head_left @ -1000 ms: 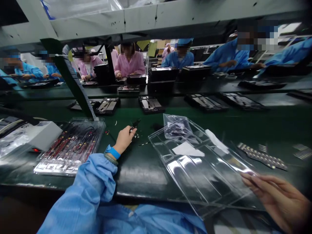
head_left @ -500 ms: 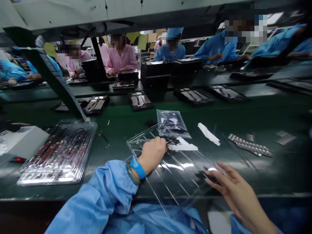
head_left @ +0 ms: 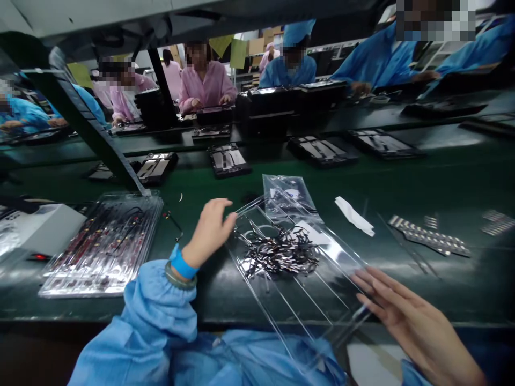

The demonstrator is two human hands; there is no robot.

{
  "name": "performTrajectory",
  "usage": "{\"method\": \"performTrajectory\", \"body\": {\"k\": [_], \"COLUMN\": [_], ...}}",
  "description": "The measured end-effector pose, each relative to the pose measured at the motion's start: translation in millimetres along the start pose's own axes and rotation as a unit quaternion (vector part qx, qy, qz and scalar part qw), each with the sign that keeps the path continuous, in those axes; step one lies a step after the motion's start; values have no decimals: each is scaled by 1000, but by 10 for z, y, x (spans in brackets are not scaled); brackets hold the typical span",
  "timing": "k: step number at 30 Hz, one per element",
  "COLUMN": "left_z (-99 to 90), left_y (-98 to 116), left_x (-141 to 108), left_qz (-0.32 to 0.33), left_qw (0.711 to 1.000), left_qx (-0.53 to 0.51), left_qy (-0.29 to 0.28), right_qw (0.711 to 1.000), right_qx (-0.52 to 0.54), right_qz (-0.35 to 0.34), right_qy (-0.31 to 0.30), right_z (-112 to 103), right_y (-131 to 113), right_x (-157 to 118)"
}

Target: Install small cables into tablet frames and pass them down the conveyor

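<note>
A clear plastic tray (head_left: pixel 298 300) with long ribs lies aslant in front of me, its near end jutting past the bench edge. On it is a loose heap of small dark, shiny strips (head_left: pixel 281 252); their exact kind is too small to make out. My left hand (head_left: pixel 211 228), with a blue wrist strap, is at the tray's far left corner, thumb and fingers apart, nothing in it. At the right edge, my right hand (head_left: pixel 406 308) has the tray between thumb and stretched fingers. A clear bag (head_left: pixel 287 193) with dark bits lies at the tray's far end, partly under it.
Stacked clear trays (head_left: pixel 100 246) with red and dark parts stand left, beside a white box (head_left: pixel 52 230). White paper (head_left: pixel 354 216), tweezers (head_left: pixel 406 257) and a dotted strip (head_left: pixel 428 236) lie right. Several black device housings (head_left: pixel 229 160) line the bench beyond; co-workers sit opposite.
My left hand has let go of a clump of dark strips and moved left to the tray's corner. The strips now lie heaped on the tray. My right hand has closed in on the tray's edge.
</note>
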State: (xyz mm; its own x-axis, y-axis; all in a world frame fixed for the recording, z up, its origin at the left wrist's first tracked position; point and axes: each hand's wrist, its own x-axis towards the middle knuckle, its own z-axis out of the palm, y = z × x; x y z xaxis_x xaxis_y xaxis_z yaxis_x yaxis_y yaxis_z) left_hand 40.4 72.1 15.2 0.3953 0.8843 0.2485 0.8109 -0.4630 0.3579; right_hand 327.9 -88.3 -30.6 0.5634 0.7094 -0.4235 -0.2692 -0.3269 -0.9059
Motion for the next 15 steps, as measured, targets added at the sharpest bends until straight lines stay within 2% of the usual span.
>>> {"method": "performTrajectory", "body": {"k": [2,5,10,15], "left_z": [10,122,328,355], "left_y": [-228,-372,-263,-153], "left_x": [14,-79,-199,-134], "left_qz": [-39,-33,-50,-71], "left_qw": [999,996,990,984], "left_qx": [9,16,41,61], "left_qy": [-16,-83,-126,-150], "right_qw": [1000,999,996,981], "right_qx": [1,5,51,143], "right_qz": [8,18,27,64], "right_qy": [12,32,69,111], "right_z": [-43,-130,-284,-310], "right_y": [0,22,59,-12], "right_x": [22,74,189,196]}}
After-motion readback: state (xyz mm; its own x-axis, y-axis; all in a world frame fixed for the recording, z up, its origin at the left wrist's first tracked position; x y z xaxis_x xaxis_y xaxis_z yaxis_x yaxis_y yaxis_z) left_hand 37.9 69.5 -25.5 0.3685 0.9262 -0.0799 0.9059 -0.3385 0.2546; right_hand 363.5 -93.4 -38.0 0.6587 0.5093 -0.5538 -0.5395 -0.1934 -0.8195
